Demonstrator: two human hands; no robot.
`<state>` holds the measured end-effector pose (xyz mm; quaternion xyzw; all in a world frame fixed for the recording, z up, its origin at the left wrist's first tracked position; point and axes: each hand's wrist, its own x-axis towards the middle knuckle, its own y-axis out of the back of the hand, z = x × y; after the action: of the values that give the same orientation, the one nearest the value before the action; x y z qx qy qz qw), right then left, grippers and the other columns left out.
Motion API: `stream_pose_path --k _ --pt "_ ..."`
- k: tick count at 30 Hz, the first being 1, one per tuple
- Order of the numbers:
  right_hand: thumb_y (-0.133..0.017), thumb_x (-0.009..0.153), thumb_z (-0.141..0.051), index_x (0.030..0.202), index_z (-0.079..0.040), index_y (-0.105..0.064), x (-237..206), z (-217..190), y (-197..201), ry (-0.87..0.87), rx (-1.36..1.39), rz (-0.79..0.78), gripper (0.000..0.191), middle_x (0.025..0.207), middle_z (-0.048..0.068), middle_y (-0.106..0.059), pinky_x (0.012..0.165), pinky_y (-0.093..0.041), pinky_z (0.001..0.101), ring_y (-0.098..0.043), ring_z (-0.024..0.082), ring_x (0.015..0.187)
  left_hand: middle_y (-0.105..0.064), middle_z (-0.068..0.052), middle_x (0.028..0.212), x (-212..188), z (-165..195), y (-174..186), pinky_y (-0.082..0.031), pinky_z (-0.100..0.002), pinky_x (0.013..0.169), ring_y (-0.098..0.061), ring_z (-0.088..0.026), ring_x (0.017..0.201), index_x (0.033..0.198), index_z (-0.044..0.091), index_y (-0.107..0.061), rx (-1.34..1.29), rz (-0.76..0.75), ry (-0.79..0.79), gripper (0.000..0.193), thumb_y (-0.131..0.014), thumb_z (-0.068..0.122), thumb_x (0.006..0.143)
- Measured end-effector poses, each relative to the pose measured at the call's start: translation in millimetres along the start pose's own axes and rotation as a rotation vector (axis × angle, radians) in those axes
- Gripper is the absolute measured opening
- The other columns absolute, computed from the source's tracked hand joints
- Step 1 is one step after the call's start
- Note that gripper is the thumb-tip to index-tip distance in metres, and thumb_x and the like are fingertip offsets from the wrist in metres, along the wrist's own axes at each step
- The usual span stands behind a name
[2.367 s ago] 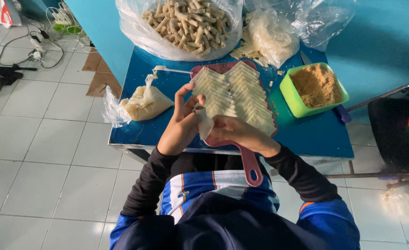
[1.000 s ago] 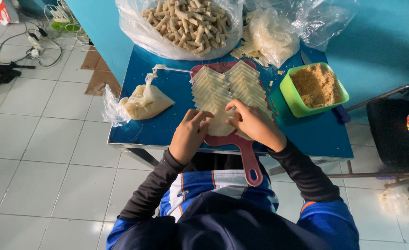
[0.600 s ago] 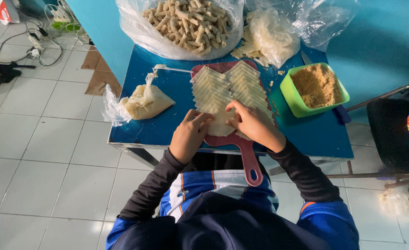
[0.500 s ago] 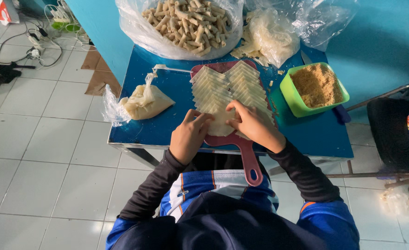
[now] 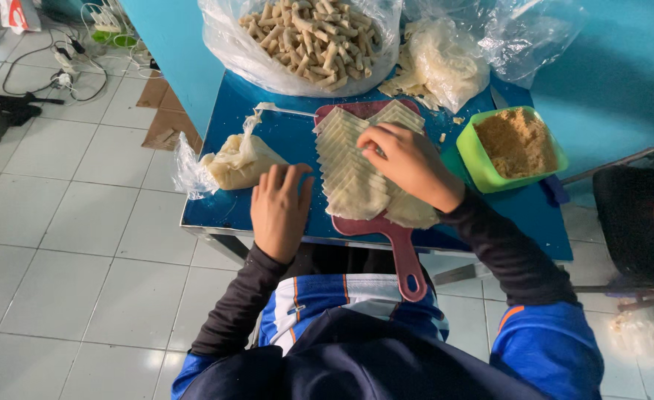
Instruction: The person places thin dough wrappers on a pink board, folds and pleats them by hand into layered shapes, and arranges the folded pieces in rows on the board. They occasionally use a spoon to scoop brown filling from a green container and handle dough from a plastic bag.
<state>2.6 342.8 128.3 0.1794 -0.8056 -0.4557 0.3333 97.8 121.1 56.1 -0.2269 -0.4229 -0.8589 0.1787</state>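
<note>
My left hand [image 5: 279, 209] lies flat on the blue table [image 5: 223, 215] with its fingers apart and nothing in it, just right of a small plastic bag of pale paste [image 5: 239, 160]. My right hand [image 5: 410, 161] rests with curled fingers on rows of pale square wrappers [image 5: 353, 178]. The wrappers overlap on a maroon cutting board [image 5: 404, 259] whose handle points toward me. The bent fingers hide whether they pinch a wrapper.
A big clear bag of rolled pieces [image 5: 308, 33] and a bag of loose wrappers [image 5: 438, 63] stand at the table's far edge. A green tub of brown crumbly filling [image 5: 515, 144] sits at the right. White floor tiles, cables and a dark chair [image 5: 638, 222] surround the table.
Both hands were together at the board's near end. My left hand has moved left onto the table, and my right hand has moved up onto the middle of the wrappers.
</note>
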Motion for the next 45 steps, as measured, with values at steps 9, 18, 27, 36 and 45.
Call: stream_pose_path --k 9,18,27,36,45 --pt "-0.075 0.082 -0.015 0.093 -0.006 -0.068 129 10 -87 0.435 -0.238 0.025 0.015 0.091 0.009 -0.065 0.079 -0.051 0.0428 -0.059 0.032 0.097 -0.045 -0.019 0.155 19 -54 15 -0.028 -0.05 0.124 -0.038 -0.041 0.146 0.148 -0.002 -0.046 0.136 0.217 0.067 0.06 -0.07 0.018 0.098" --pt "-0.065 0.098 -0.006 0.099 -0.003 -0.059 120 9 -65 0.122 -0.004 0.185 0.007 0.095 0.015 -0.066 0.072 -0.05 0.0462 -0.065 0.037 0.087 -0.057 -0.012 0.14 0 -21 10 -0.033 -0.05 0.118 -0.048 -0.033 0.138 0.128 0.005 -0.059 0.083 0.219 -0.097 0.037 -0.07 0.013 0.094" --pt "-0.055 0.101 0.002 0.128 0.001 -0.05 -13 9 -4 0.12 0.091 -0.084 0.028 0.111 0.022 -0.064 0.079 -0.051 0.0419 -0.067 0.037 0.099 -0.065 -0.01 0.128 -21 5 -14 -0.044 -0.044 0.113 -0.06 -0.026 0.127 0.129 0.002 -0.067 -0.096 -0.062 -0.556 0.041 -0.072 0.016 0.09" --pt "-0.051 0.092 0.008 0.131 -0.004 -0.05 -56 17 -24 0.174 -0.006 -0.13 0.041 0.116 0.02 -0.066 0.087 -0.052 0.0439 -0.066 0.039 0.108 -0.068 -0.008 0.122 -34 -3 -49 -0.047 -0.042 0.114 -0.065 -0.024 0.12 0.117 0.003 -0.069 -0.058 -0.064 -0.578 0.029 -0.072 0.015 0.091" --pt "-0.053 0.086 0.006 0.114 -0.007 -0.058 -51 26 -28 0.207 -0.138 -0.196 0.031 0.102 0.013 -0.066 0.084 -0.053 0.0436 -0.066 0.036 0.102 -0.068 -0.01 0.121 -37 -6 -58 -0.048 -0.041 0.111 -0.065 -0.024 0.118 0.123 0.003 -0.068 -0.06 -0.044 -0.545 0.034 -0.071 0.013 0.091"
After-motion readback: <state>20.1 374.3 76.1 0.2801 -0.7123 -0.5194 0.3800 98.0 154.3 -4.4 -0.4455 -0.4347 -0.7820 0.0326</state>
